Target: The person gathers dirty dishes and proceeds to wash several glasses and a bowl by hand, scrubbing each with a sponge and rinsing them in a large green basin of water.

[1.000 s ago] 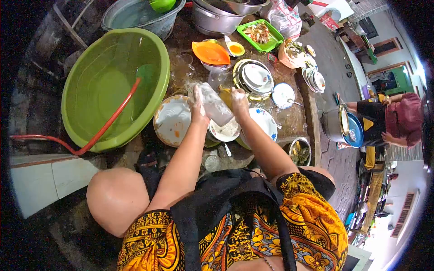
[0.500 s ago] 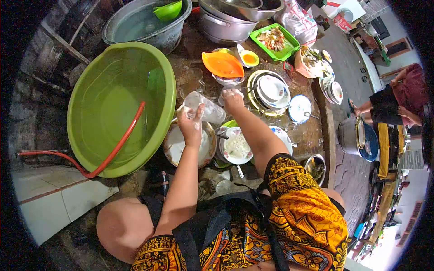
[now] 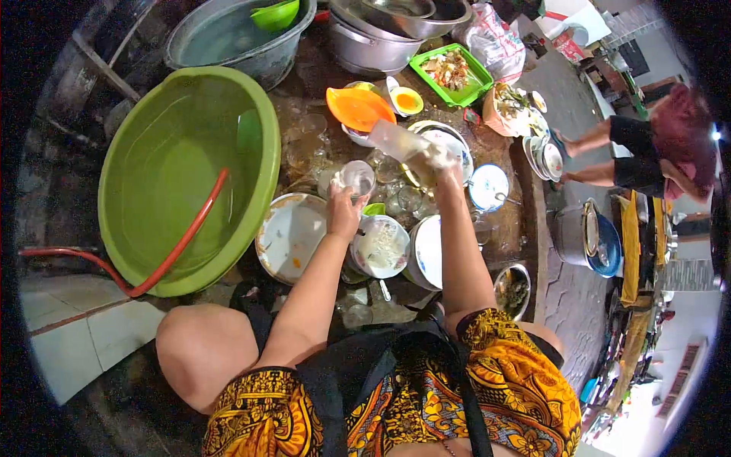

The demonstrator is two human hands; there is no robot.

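Note:
My left hand [image 3: 345, 213] is closed around a clear drinking glass [image 3: 359, 177], its round mouth tilted up. My right hand [image 3: 442, 169], smeared by motion, grips a tall clear tumbler [image 3: 397, 140] that points up and left; something whitish by the fingers is too blurred to name. Below my left hand are a large white plate [image 3: 293, 236] with a brown rim and a bowl [image 3: 379, 247] with white suds or scraps in it. Several clear glasses [image 3: 409, 199] stand between my hands. Stacked plates [image 3: 461, 145] lie behind my right hand.
A green basin [image 3: 190, 183] of water with a red hose [image 3: 186, 251] stands at left. Behind are a grey tub [image 3: 236, 42], metal pots [image 3: 373, 49], an orange dish [image 3: 359, 109] and a green tray [image 3: 455, 75] of scraps. Another person [image 3: 655, 145] is at right.
My right hand has moved right and down, and a tall tumbler now extends from it. My left hand has shifted right and lower, with a glass mouth now turned up. The view has shifted slightly.

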